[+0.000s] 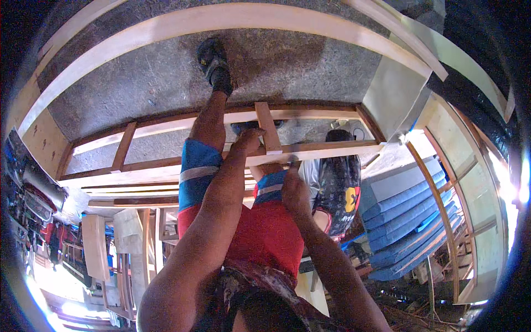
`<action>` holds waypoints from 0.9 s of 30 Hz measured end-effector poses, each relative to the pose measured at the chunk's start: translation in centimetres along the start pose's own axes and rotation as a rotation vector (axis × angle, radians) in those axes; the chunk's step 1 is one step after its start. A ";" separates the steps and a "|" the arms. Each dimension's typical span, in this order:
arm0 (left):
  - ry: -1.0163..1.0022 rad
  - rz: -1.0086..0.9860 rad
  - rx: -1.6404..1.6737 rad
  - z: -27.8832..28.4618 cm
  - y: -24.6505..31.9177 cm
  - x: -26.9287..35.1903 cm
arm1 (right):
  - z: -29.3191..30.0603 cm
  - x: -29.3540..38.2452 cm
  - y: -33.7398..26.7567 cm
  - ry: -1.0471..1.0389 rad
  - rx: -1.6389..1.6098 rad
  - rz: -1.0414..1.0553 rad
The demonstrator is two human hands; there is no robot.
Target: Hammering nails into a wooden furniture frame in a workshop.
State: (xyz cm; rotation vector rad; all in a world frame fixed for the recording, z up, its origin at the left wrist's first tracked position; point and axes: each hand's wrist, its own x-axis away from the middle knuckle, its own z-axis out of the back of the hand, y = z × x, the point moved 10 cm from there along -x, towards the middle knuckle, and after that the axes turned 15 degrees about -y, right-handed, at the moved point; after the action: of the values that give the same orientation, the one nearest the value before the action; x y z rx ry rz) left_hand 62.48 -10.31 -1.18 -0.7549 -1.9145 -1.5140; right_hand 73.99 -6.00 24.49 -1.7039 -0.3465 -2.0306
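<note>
A long wooden frame (157,167) with crosspieces lies across the floor, and my legs straddle it. My left hand (248,142) is closed at the left edge of a short pale wooden crosspiece (269,126); whether its fingertips also pinch something small is hidden. My right hand (295,191) grips a tool that looks like a hammer (293,141), badly blurred, its upper part above the frame just right of that crosspiece. Further left, a darker crosspiece (124,146) joins the two rails.
Another person (342,191) in a dark patterned shirt is close on my right. A long pale board (232,16) arches across the far side. Blue padded panels (408,224) are stacked at right, beside a panelled wooden frame (456,166). Boards (128,232) stand at lower left.
</note>
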 end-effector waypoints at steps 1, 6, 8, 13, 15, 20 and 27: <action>-0.078 0.052 -0.042 -0.3 -0.1 -0.2 | -0.9 0.3 -0.4 -0.052 0.009 0.070; -0.041 0.033 0.017 -0.3 -0.2 0.6 | 1.9 4.7 6.0 0.014 -0.497 -0.107; 0.038 -0.023 0.050 -0.6 -0.7 0.1 | 4.1 4.2 5.5 0.229 -0.448 0.076; 0.054 0.019 0.401 -4.4 -5.8 -2.9 | -4.2 0.6 0.5 0.106 0.707 0.347; 0.135 -0.020 0.371 -4.7 -7.1 -3.5 | -4.9 -0.2 5.8 -0.176 0.259 0.058; 0.134 -0.050 0.410 -5.0 -8.3 -4.3 | 0.7 3.6 5.6 0.180 0.016 0.309; 0.021 0.001 0.061 -2.3 -3.9 -1.9 | -0.2 1.3 4.9 -0.106 -0.223 -0.069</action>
State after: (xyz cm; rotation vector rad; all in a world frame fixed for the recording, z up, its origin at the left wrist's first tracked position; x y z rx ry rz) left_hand 61.13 -13.48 -4.67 -0.7104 -1.9350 -1.4510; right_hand 76.09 -10.55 25.24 -1.9640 -0.2222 -2.0992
